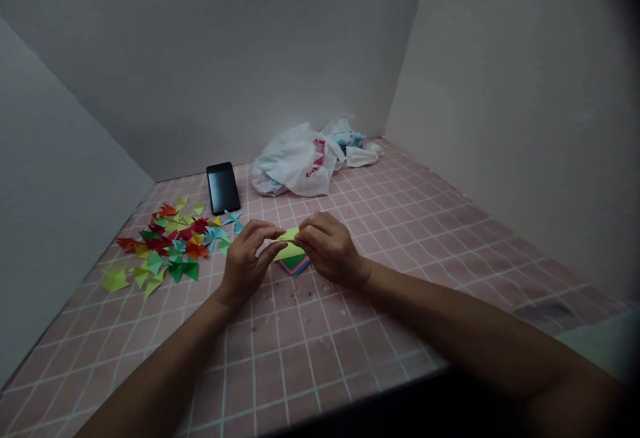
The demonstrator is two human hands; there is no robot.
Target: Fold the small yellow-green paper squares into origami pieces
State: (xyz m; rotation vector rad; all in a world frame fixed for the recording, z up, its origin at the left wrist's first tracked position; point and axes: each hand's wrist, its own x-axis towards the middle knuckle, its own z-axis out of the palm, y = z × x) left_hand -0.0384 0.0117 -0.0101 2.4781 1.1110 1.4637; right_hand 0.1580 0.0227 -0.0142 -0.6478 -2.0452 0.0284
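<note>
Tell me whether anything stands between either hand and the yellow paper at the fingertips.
Nothing visible does: the left hand and right hand both have fingertips on the yellow paper. The stack of coloured sheets lies below, not between them. The phone lies farther off.

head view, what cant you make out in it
Head view: folds of the yellow-green paper, partly covered by fingers of the left hand and right hand.
Head view: number of sheets in the paper stack, too small, partly covered.
Head view: contents of the white bag, hidden by bunched plastic.
Head view: pale patch, blurred, cut off at right.
</note>
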